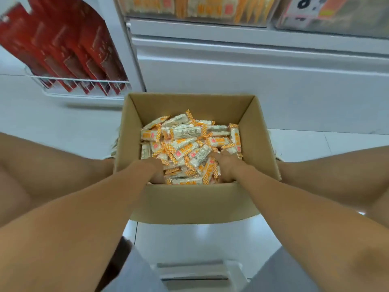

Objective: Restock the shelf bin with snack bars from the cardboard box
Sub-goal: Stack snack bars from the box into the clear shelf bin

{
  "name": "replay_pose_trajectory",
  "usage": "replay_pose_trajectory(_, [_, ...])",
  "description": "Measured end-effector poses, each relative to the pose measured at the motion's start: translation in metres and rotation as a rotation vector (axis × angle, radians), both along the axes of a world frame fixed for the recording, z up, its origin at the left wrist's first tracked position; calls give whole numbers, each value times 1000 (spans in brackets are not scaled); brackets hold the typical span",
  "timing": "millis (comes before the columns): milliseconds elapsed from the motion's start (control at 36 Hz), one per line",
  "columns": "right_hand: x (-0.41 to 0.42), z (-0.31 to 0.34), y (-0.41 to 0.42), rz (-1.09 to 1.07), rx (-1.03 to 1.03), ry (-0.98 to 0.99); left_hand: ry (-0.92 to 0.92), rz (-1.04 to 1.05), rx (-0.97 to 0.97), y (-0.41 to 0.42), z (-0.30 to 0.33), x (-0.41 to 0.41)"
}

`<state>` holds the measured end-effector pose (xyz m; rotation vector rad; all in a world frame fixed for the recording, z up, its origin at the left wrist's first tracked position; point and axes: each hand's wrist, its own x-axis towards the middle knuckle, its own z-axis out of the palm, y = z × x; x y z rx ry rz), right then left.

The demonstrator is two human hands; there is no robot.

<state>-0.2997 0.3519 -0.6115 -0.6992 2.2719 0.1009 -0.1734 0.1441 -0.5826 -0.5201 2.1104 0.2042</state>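
Note:
An open cardboard box point(189, 203) sits on the floor between my knees, filled with several white-and-orange wrapped snack bars point(189, 142). My left hand point(154, 170) is dug into the bars at the box's near left, fingers curled down among them. My right hand point(225, 165) is pushed into the pile at the near right, fingers curled around bars. Fingertips of both hands are hidden in the pile. The clear shelf bin point(200, 9) holding the same bars is at the top, above the white shelf front.
A wire rack point(84, 83) of red packets hangs at the left. Another clear bin point(336, 15) with a price tag stands at the top right. White shelf panels point(252, 76) rise behind the box. A white step stool point(195, 272) is under me.

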Motion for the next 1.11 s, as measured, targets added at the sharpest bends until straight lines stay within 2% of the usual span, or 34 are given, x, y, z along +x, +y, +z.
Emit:
replay_pose_trajectory(83, [-3, -1, -8, -134, 82, 126, 30, -3, 74, 13, -2, -4])
replay_pose_trajectory(194, [-8, -14, -4, -271, 191, 7, 89, 36, 220, 37, -9, -18])
replay_pose_trajectory(278, [-12, -21, -2, -304, 167, -22, 58, -18, 222, 44, -24, -21])
replay_pose_trajectory(417, [-16, -21, -2, -391, -27, -14, 63, -232, 134, 44, -29, -27])
replay_pose_trajectory(500, [-13, -24, -5, -335, 27, -20, 103, -217, 181, 39, -31, -30])
replay_pose_trajectory(611, [-18, -21, -7, -262, 47, 99, 149, -21, 281, 32, -25, -31])
replay_pose_trajectory(694, [-24, -13, -6, -262, 14, 69, 239, 168, 322, 30, -17, -34])
replay_pose_trajectory(806, [-28, -3, -6, -319, -27, 105, 411, 518, 424, 26, -6, -39])
replay_pose_trajectory(861, [-27, 3, -5, -353, -49, 90, 440, 677, 473, 25, -1, -42])
replay_pose_trajectory(944, [-27, 11, -4, -412, -112, 18, 447, 918, 635, 26, 8, -39])
replay_pose_trajectory(1000, [-30, 18, -5, -567, -256, -59, 482, 1056, 772, 28, 15, -39])
replay_pose_trajectory(1111, [-36, 59, -19, -902, -686, -481, 466, 1206, 906, 30, 45, -45])
